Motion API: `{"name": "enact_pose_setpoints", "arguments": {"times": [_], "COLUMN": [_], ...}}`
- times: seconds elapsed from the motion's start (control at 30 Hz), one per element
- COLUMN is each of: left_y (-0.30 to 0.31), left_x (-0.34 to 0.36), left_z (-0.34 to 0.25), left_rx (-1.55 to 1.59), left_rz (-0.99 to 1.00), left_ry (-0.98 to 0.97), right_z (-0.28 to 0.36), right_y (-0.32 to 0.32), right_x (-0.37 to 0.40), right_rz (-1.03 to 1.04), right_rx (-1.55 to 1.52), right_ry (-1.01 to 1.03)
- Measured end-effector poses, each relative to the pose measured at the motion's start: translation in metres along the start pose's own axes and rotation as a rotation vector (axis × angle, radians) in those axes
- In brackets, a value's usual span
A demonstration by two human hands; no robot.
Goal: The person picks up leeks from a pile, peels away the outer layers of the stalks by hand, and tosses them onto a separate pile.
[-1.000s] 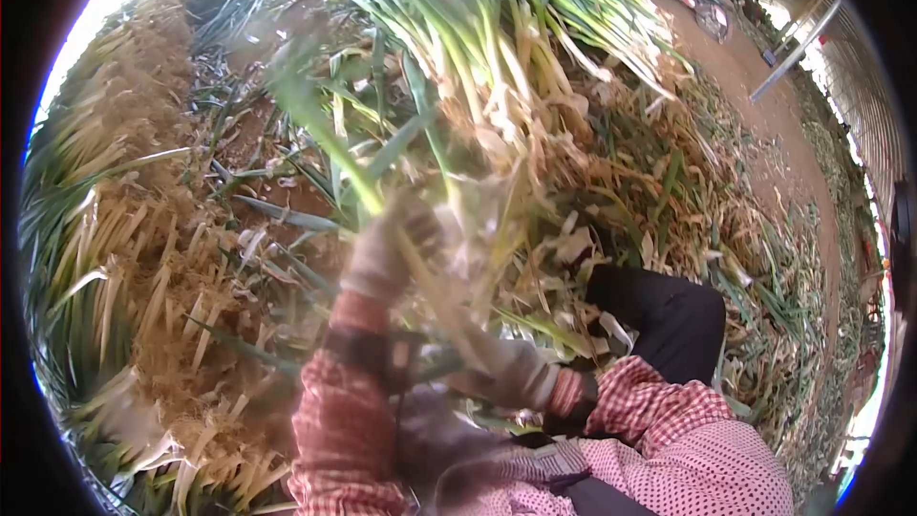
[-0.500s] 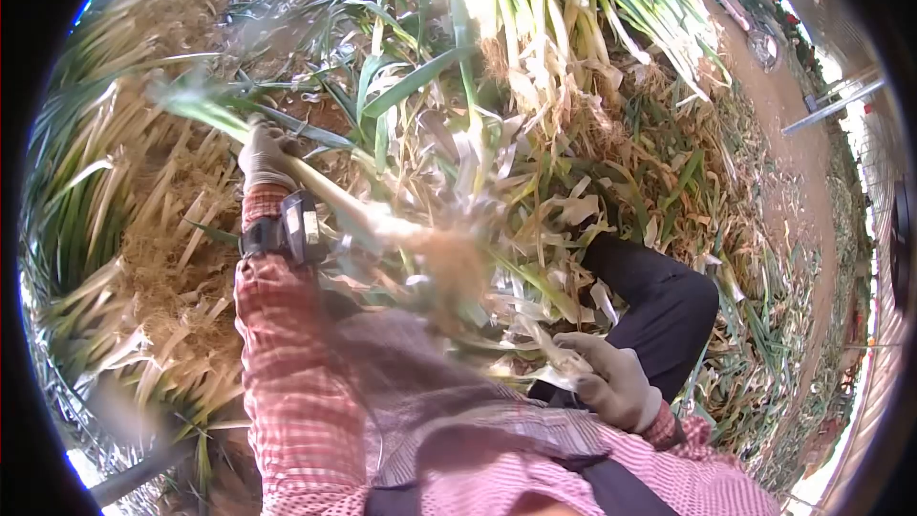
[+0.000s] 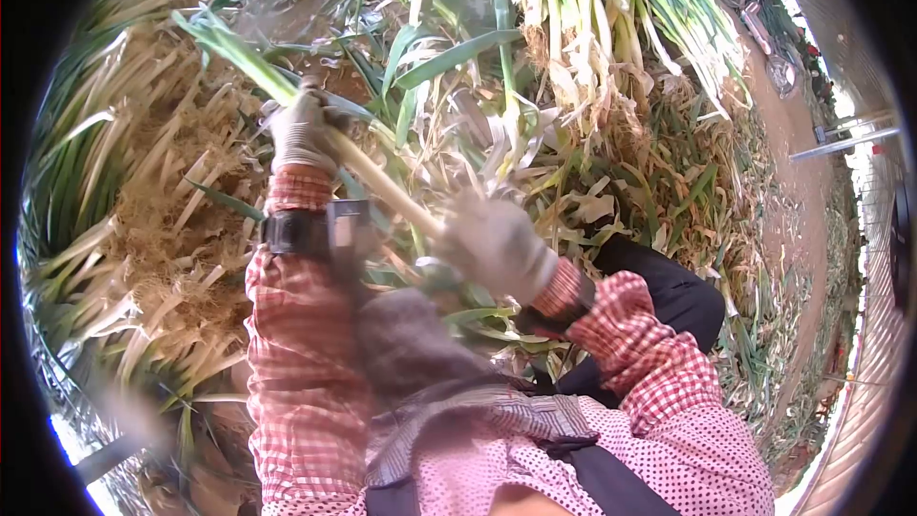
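Note:
My left hand (image 3: 304, 134), in a pale work glove, is closed around a long green onion (image 3: 387, 186). Its green leaves stick out past the glove to the upper left, and the white stalk slants down to the right. At the stalk's lower end is my right hand (image 3: 501, 247), gloved too and somewhat blurred, with its fingers wrapped over that end. The roots are hidden behind this hand. Below the stalk, loose leaves and dry peelings (image 3: 478, 315) lie on the ground.
At the top lies a pile of green onions (image 3: 592, 19), white ends toward me. A long row of onions with tangled roots (image 3: 172, 220) runs down the left. Stripped leaves (image 3: 659, 162) cover the middle ground. A dirt path (image 3: 812, 258) passes on the right, near a metal bar (image 3: 845, 145).
My right hand has moved up and left from my lap to the stalk's root end, leaving the peeling it was at. My left hand, still on the onion, has shifted slightly right.

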State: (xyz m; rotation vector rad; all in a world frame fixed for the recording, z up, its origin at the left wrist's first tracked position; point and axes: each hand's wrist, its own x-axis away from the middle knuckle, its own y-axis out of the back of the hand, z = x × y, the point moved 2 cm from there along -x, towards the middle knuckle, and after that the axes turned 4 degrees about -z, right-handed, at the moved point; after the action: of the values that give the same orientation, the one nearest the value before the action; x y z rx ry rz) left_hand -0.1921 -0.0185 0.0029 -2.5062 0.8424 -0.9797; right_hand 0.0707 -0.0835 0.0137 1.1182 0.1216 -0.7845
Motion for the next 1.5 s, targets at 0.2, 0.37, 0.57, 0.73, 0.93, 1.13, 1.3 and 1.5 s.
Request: {"name": "enact_pose_setpoints", "arguments": {"times": [0.2,0.37,0.57,0.73,0.93,1.13,1.3,1.5], "left_y": [0.026,0.006,-0.017,-0.045,-0.047,-0.072,-0.066,-0.053], "left_x": [-0.010,0.025,0.022,0.034,0.019,0.044,0.039,0.053], "left_z": [-0.044,-0.021,-0.001,0.006,0.050,0.098,0.123,0.118], "left_rx": [-0.011,-0.259,-0.390,-0.493,-0.515,-0.400,-0.577,-0.035], "left_rz": [-0.046,0.038,0.076,0.083,0.338,0.669,0.676,0.878], "left_ry": [-0.327,-0.255,-0.144,-0.032,0.104,0.247,0.282,0.369], "right_z": [-0.023,-0.182,-0.285,-0.299,-0.152,-0.010,0.026,0.008], "right_y": [0.027,0.021,0.046,0.042,0.044,0.055,0.047,0.082], "right_x": [0.070,-0.032,-0.157,-0.119,-0.004,0.038,0.093,0.061], "right_rz": [1.023,-0.145,-0.026,-0.427,-0.262,0.143,0.543,-0.125], "right_rx": [-0.038,-0.048,0.437,-0.316,-0.651,-0.525,-0.182,-0.319], "right_ry": [-0.499,-0.617,-1.104,-1.122,-0.732,-0.821,-0.708,-0.422]}}
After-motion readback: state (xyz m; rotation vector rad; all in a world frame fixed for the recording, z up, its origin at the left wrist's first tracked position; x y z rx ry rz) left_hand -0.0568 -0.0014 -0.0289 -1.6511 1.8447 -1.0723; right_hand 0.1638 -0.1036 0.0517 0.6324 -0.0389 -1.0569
